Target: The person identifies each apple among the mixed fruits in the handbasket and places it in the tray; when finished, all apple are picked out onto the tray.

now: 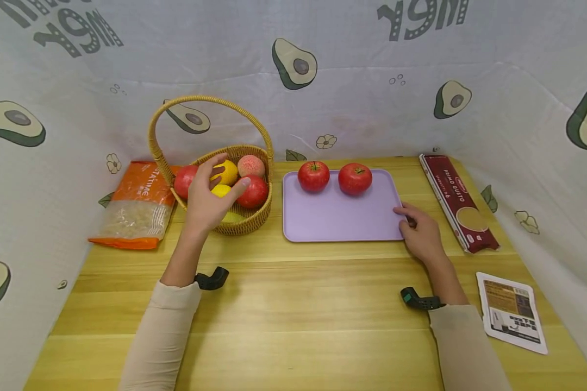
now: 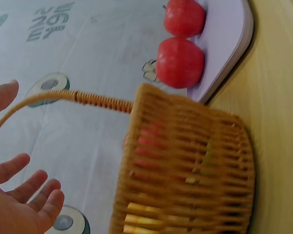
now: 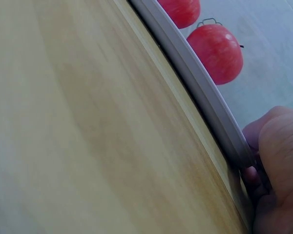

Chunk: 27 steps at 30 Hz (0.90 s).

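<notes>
My left hand point(image 1: 207, 201) hovers over the wicker basket point(image 1: 242, 225), thumb and fingers spread, with nothing between them. Inside the basket lie a yellow lemon point(image 1: 229, 172), a pinkish peach point(image 1: 251, 165), a round red fruit point(image 1: 253, 191) on the right and another red fruit point(image 1: 184, 181) on the left; more yellow fruit is partly hidden by the hand. On the lilac tray point(image 1: 342, 222) sit two red tomato-like fruits, one on the left point(image 1: 313, 176) and one on the right point(image 1: 355, 179). My right hand point(image 1: 422, 232) grips the tray's right edge, thumb over the rim point(image 3: 244, 158) and fingers beneath.
An orange pasta bag point(image 1: 137, 209) lies left of the basket, partly behind it. A dark red spaghetti pack point(image 1: 457, 201) lies right of the tray, and a flat white-edged packet point(image 1: 511, 312) nearer the front. The basket's tall handle point(image 1: 200, 99) arches above the fruit.
</notes>
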Motion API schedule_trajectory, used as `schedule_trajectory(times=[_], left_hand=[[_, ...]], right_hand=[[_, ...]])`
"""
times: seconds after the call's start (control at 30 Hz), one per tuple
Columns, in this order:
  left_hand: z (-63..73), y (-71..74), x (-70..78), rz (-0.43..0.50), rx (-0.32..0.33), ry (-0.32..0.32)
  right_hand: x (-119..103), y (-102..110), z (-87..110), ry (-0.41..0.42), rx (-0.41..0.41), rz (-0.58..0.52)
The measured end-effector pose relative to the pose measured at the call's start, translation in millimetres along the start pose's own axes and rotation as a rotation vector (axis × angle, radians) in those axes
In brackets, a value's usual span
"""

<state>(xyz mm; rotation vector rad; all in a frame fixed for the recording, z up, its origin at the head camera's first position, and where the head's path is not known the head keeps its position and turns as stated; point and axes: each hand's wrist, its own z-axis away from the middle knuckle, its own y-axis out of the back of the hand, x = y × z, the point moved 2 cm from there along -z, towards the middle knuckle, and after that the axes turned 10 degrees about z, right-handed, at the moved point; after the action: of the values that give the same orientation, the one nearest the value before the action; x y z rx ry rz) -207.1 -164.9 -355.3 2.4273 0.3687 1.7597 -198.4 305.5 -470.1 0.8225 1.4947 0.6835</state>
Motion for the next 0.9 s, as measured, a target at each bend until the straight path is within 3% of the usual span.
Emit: schedule_trajectory(times=[0.27,0.9], left_hand=[[-1.4,26.5,-5.9,-0.061,0.112,0.056],[0.8,55.1,-25.4,-0.143,0.249,0.167]], right_hand=[[1,-1,0.7,-0.001,-0.007,0.0],[3,-1,0.0,0.009,0.011,0.0]])
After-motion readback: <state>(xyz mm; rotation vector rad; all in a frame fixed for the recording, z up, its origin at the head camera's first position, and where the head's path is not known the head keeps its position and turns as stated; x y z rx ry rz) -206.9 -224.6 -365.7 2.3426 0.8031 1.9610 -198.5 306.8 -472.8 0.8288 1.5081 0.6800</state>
